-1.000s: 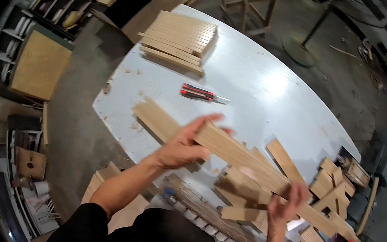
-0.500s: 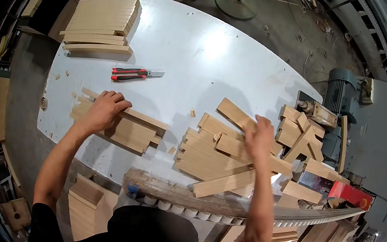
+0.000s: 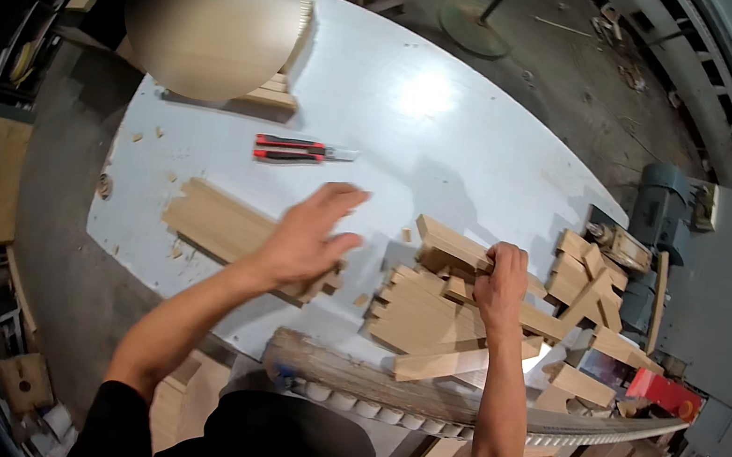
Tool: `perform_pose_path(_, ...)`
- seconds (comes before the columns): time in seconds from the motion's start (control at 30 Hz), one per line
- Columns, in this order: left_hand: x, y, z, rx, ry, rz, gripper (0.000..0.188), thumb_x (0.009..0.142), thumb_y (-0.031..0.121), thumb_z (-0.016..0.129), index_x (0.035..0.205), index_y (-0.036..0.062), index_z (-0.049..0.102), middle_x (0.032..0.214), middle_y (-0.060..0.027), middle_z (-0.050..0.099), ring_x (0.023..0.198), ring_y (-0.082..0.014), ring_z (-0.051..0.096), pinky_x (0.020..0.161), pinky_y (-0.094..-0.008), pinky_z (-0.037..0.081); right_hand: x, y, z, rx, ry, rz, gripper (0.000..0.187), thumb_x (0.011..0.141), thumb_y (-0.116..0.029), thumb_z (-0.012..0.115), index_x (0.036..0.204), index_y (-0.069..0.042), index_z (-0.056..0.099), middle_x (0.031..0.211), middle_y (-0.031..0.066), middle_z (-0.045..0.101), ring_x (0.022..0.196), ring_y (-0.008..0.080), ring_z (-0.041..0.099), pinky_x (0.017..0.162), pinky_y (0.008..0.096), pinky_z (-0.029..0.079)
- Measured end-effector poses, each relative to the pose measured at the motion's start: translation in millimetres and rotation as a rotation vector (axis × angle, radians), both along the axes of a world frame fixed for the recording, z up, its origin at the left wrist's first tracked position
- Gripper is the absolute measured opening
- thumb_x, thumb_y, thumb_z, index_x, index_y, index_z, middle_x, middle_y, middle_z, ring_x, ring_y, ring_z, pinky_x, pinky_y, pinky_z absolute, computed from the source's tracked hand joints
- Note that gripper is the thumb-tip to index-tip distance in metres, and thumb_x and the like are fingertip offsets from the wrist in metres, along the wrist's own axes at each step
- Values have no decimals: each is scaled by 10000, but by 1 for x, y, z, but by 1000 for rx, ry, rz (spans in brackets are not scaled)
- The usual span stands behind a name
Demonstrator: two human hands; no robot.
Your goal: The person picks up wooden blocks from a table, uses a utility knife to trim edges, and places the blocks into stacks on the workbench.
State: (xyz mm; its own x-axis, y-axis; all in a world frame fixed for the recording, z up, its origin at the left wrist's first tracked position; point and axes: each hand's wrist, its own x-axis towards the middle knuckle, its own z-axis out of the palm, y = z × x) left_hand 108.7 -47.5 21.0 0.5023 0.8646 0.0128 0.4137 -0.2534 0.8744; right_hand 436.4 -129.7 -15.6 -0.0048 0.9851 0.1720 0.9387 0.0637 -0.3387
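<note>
My left hand [image 3: 316, 232] hovers with fingers spread over the right part of a group of wooden slats [image 3: 230, 220] laid side by side, nothing in its grasp. My right hand [image 3: 502, 289] has its fingers closed on the right part of a wooden slat [image 3: 451, 243], which stands tilted on edge above the pile. Below that slat lies a row of notched slats [image 3: 420, 308]. Loose pieces rest across it, among them one slanting slat [image 3: 440, 364] nearest me. My right fingers partly hide the grip.
Two red-and-black utility knives [image 3: 290, 151] lie beyond my left hand. A slat stack [image 3: 300, 39] at the far left is mostly covered by a blurred disc. Crossed offcuts [image 3: 589, 286] sit beside a motor [image 3: 662, 211] at right. A roller rail [image 3: 362, 384] runs along the near edge.
My left hand has come off the left slats and moved right, its fingers opening. My right hand has closed on a loose slat and tilted it up. The view has shifted slightly.
</note>
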Motion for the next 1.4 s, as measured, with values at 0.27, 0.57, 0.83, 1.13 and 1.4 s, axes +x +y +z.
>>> perform_pose_path(0.27, 5, -1, 18, -83, -182, 0, 425, 813, 21, 677, 1232, 60, 621, 1192, -149, 622, 965, -243, 649, 780, -314, 553, -86, 3, 35, 104, 76, 109, 408, 671, 120, 598, 1048, -37, 592, 1043, 143, 612, 962, 356, 562, 791, 429, 502)
perform_pose_path(0.57, -47, 2, 36, 631, 466, -178, 488, 734, 44, 676, 1216, 53, 601, 1189, -122, 604, 1148, -331, 545, 1082, -491, 340, -172, 34, 29, 41, 142, 330, 331, 713, -41, 593, 1042, -17, 569, 1004, 166, 568, 952, 359, 537, 851, 448, 454)
perform_pose_path(0.83, -147, 60, -17, 157, 503, -329, 244, 816, 108, 569, 1030, 43, 664, 930, -121, 638, 964, -355, 575, 1001, -484, 378, -106, -27, 16, -62, 130, -88, 582, 812, -172, 705, 1344, -41, 509, 1376, 197, 502, 1300, 383, 430, 1093, 542, 310)
perform_pose_path(1.13, -163, 81, -107, 359, 272, -377, 206, 769, 100, 651, 940, -14, 635, 924, -226, 612, 757, -353, 596, 702, -421, 476, 51, -69, 0, -303, -284, -171, 410, 690, -111, 701, 1076, -37, 586, 1042, 152, 625, 1041, 330, 580, 1027, 518, 389)
perform_pose_path(1.4, 49, -28, 88, -64, -442, -695, 470, 827, 46, 622, 1286, -38, 560, 1096, -106, 603, 901, -164, 596, 753, -270, 497, -91, -178, 132, 91, 95, -309, 612, 784, -174, 728, 1332, -46, 488, 1209, 171, 531, 1147, 355, 499, 1025, 471, 375)
